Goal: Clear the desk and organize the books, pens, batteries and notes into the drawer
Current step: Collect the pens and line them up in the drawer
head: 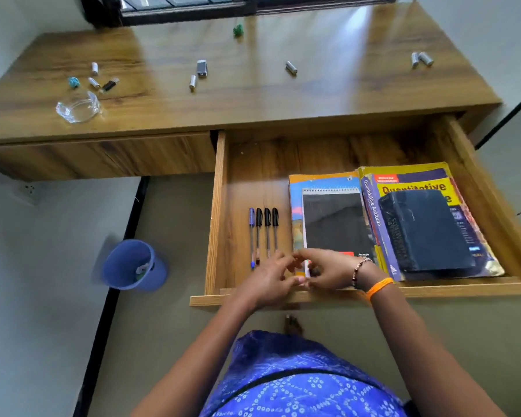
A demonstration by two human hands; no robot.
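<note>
The drawer is pulled open. In it lie several pens side by side, a black spiral notepad on a colourful notebook, and a dark book on a yellow Quantitative Aptitude book. My right hand curls over the notepad's near left corner. My left hand meets it there, fingertips blurred. Several batteries lie scattered on the desk, with a block battery, a teal crumpled note and a green one.
A glass ashtray stands at the desk's left front. A blue waste bin with scraps inside stands on the floor left of the drawer. A window frame runs along the desk's back edge. The left drawer front is closed.
</note>
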